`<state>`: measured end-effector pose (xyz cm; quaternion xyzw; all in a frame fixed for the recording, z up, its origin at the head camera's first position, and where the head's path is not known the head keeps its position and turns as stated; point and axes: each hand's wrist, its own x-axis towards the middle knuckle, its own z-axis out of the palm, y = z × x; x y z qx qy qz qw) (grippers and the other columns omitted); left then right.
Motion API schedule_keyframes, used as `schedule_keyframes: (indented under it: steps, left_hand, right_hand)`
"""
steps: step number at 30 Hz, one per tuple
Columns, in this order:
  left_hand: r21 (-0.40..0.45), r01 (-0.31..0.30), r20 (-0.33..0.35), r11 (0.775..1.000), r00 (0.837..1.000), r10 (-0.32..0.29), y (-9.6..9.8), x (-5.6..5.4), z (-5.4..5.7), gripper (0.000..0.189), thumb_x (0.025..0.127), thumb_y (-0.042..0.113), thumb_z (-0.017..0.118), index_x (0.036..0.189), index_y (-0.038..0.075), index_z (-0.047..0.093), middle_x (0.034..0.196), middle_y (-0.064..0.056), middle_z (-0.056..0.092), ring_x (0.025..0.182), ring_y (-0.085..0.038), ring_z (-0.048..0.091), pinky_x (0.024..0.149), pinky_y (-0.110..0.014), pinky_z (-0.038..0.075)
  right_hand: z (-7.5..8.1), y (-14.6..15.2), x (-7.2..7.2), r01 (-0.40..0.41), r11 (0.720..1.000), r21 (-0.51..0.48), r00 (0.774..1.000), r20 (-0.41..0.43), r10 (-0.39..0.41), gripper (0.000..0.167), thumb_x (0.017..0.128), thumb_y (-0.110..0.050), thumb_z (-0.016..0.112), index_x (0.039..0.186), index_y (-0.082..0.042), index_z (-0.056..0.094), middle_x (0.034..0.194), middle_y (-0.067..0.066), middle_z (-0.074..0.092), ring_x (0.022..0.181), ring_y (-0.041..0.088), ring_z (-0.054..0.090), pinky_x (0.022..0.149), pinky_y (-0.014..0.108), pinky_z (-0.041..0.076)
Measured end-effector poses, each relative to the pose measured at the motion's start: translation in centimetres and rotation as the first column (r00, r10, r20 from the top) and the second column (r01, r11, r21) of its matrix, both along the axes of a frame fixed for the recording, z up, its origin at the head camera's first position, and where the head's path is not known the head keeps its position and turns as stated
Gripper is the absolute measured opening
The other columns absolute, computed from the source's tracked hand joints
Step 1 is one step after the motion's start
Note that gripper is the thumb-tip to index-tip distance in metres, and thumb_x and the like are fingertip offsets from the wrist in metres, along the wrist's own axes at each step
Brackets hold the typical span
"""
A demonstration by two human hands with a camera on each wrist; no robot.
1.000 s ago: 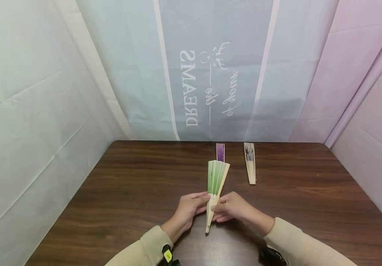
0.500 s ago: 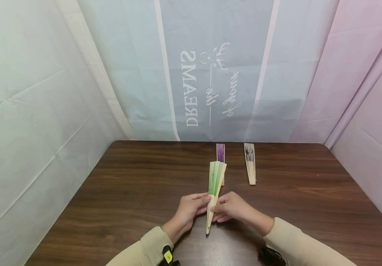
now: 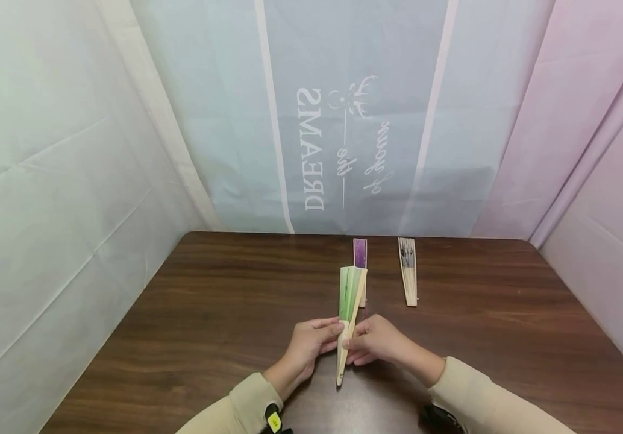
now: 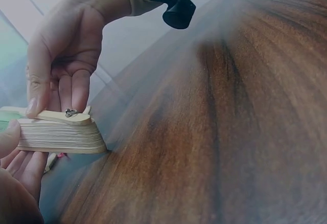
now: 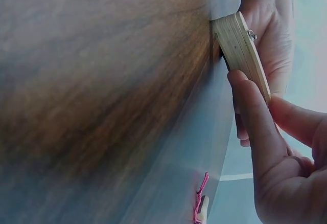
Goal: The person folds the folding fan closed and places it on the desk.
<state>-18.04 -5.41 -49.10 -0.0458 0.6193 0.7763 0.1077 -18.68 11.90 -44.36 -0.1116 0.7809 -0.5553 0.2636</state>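
Note:
A green folding fan [image 3: 350,292], partly spread, is between my two hands over the table, its pivot end towards me. My left hand [image 3: 308,343] pinches its pale wooden sticks from the left, thumb on top. From the right, my right hand [image 3: 379,343] grips them with thumb and fingers. The left wrist view shows the stacked sticks [image 4: 61,136] edge-on, with a small metal ring [image 4: 70,112] at the pivot. A purple folding fan [image 3: 360,253] lies folded just beyond, partly hidden by the green one.
Farther right, a folded fan with a grey patterned leaf [image 3: 408,271] lies near the back edge of the brown wooden table [image 3: 225,289]. A pink cord [image 5: 200,198] shows in the right wrist view. Fabric walls [image 3: 225,120] border the back and both sides.
The green fan has narrowed, its right guard stick drawn in towards the left. Both hands stay on the sticks in nearly the same place. The head view has shifted slightly.

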Motion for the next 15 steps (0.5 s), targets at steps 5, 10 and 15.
schedule_keyframes:
  steps: [5,10,15]
  left_hand:
    - [-0.030,0.003,0.020,1.000,1.000,-0.002,0.03,-0.01,-0.08,0.039,0.089,0.015,0.076,0.119,-0.009,0.067,0.111,-0.020,0.074,0.089,-0.013,0.072,0.081,-0.028,0.063]
    - [-0.047,0.006,0.023,0.999,1.000,-0.005,0.05,-0.14,-0.01,0.040,0.089,0.017,0.076,0.119,-0.008,0.068,0.111,-0.019,0.074,0.088,-0.013,0.072,0.080,-0.028,0.063]
    - [-0.058,0.012,0.030,0.998,0.999,-0.011,0.05,-0.24,0.05,0.039,0.089,0.017,0.076,0.119,-0.007,0.068,0.111,-0.018,0.074,0.088,-0.012,0.072,0.080,-0.027,0.063]
  right_hand:
    - [-0.05,-0.06,0.05,-0.021,1.000,0.011,1.000,-0.015,0.021,0.017,0.091,-0.005,0.068,0.085,0.011,0.068,0.077,0.026,0.073,0.070,0.028,0.075,0.062,0.036,0.065]
    - [0.07,-0.18,0.00,-0.026,0.999,0.020,0.999,-0.028,0.027,0.018,0.091,-0.005,0.069,0.085,0.012,0.069,0.077,0.027,0.073,0.070,0.031,0.075,0.061,0.037,0.065]
    - [0.29,-0.22,-0.15,-0.029,0.999,0.038,0.999,-0.024,0.030,0.018,0.091,-0.005,0.068,0.085,0.012,0.069,0.077,0.027,0.073,0.070,0.031,0.075,0.061,0.037,0.065]
